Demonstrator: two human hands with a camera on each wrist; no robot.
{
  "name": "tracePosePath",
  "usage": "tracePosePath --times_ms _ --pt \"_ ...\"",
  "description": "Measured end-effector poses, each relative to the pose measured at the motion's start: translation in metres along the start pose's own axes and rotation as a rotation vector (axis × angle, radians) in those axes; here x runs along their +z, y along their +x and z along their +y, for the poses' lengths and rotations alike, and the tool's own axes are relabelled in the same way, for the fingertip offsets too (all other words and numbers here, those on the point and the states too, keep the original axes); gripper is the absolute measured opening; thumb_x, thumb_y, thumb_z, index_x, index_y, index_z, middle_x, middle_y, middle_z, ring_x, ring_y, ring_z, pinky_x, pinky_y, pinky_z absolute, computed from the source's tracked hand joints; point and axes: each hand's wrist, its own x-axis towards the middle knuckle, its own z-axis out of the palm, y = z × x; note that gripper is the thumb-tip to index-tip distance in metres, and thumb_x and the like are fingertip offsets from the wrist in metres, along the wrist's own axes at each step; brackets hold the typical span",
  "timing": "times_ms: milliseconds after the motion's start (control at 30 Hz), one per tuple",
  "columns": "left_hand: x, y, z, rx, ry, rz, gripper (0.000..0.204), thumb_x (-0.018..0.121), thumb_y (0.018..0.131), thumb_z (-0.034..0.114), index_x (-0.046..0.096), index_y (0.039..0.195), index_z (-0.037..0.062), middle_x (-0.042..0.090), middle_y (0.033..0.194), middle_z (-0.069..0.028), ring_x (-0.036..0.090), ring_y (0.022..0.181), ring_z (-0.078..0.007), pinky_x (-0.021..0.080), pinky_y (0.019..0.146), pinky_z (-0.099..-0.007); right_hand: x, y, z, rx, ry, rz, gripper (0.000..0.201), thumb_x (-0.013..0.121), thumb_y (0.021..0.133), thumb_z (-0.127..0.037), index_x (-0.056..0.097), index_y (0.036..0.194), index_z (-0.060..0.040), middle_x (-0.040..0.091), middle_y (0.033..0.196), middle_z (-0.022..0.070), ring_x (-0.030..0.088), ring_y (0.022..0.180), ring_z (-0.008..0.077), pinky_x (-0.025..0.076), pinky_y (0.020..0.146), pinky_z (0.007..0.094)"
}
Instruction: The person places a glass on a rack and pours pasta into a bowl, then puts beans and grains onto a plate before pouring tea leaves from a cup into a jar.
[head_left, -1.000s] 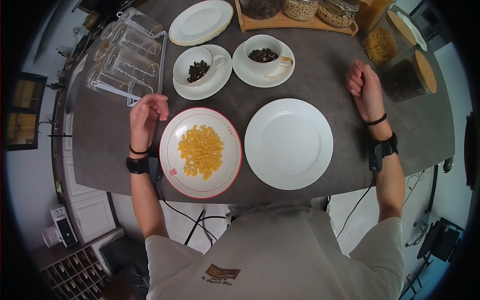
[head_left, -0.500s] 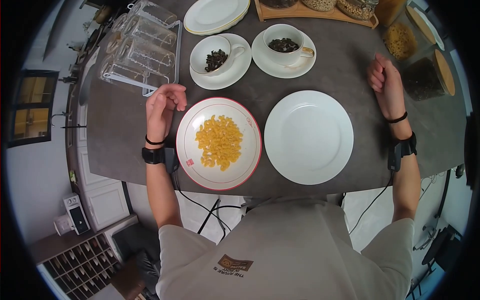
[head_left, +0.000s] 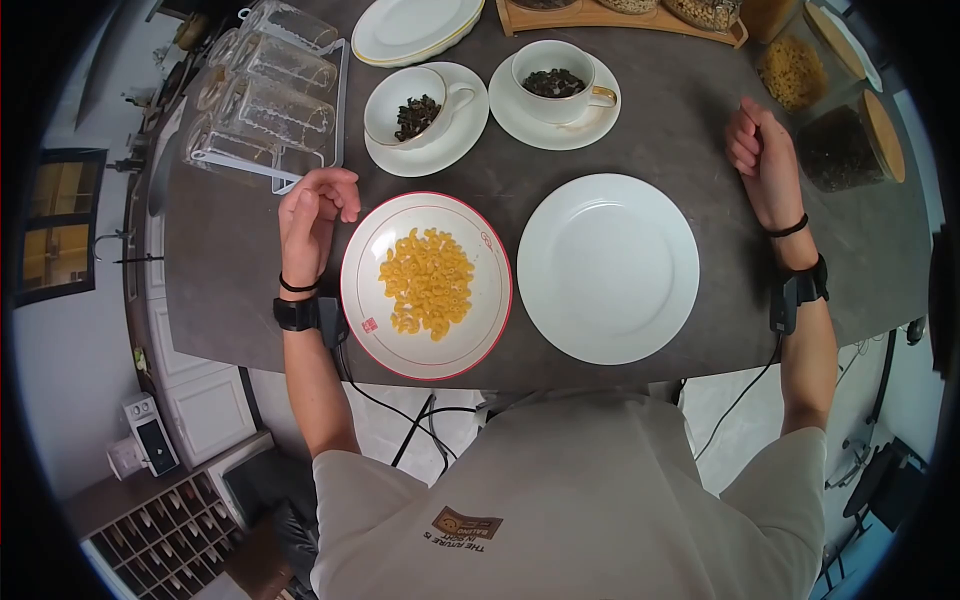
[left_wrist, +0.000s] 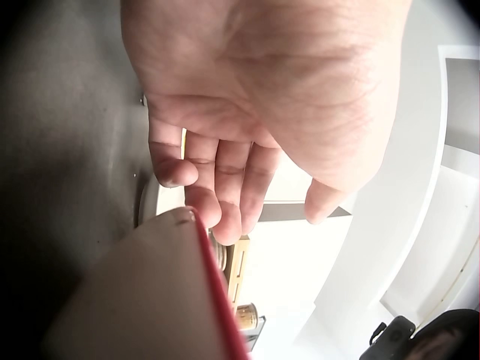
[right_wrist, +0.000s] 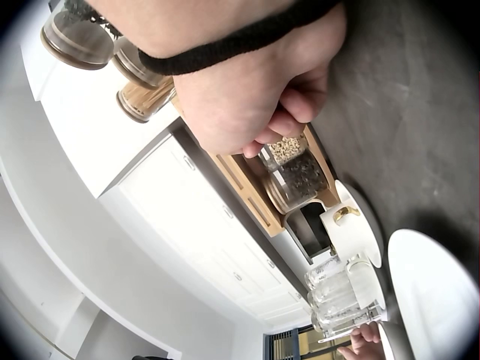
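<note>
At the near left of the dark table (head_left: pixel 220 260), a red-rimmed plate (head_left: pixel 425 360) carries a loose patch of small yellow pasta (head_left: pixel 427 283). Just right of it lies a plain white plate (head_left: pixel 608 268). The left hand (head_left: pixel 312 222) lies just left of the red-rimmed plate, its fingers gently bent and a little apart, gripping nothing; whether a fingertip meets the rim cannot be told. Well to the right and farther off, the right hand (head_left: pixel 766 160) lies on its side with fingers loosely curled inward, pinching nothing visible, near a wooden-lidded jar (head_left: pixel 848 150). Beyond the plates stand a tilted cup (head_left: pixel 383 105) and an upright cup (head_left: pixel 553 108), each on a saucer.

Both plates look like glazed ceramic: stiff, probably of moderate weight, smooth under the fingers and liable to chip if knocked. The red-rimmed one is best taken by its left and right rim, thumbs above and fingers beneath, and kept level, since the pasta seems light, hard and dry and would probably slide at a tilt.
</note>
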Motion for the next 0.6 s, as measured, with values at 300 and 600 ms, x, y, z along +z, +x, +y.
tracePosePath --times_ms 300,600 --pt "-0.0008 0.0003 -0.0009 0.006 0.001 -0.014 0.058 0.048 0.106 0.049 0.063 0.117 -0.0058 0.061 0.086 -0.0070 0.053 0.077 -0.0121 0.043 0.072 -0.0265 0.0008 -0.0003 -0.0002 0.009 -0.013 -0.009 0.032 0.053 0.106 -0.025 0.044 0.077 -0.0135 0.031 0.067 -0.0072 0.029 0.058 0.0044 0.022 0.050 0.0237" --pt "-0.0008 -0.0001 -0.0011 0.000 0.005 -0.005 0.058 0.047 0.106 0.049 0.064 0.117 -0.0053 0.062 0.086 -0.0068 0.053 0.077 -0.0119 0.043 0.073 -0.0264 -0.0003 0.0008 0.0007 0.012 -0.011 0.004 0.033 0.054 0.105 -0.026 0.044 0.076 -0.0139 0.031 0.067 -0.0075 0.029 0.058 0.0042 0.022 0.050 0.0236"
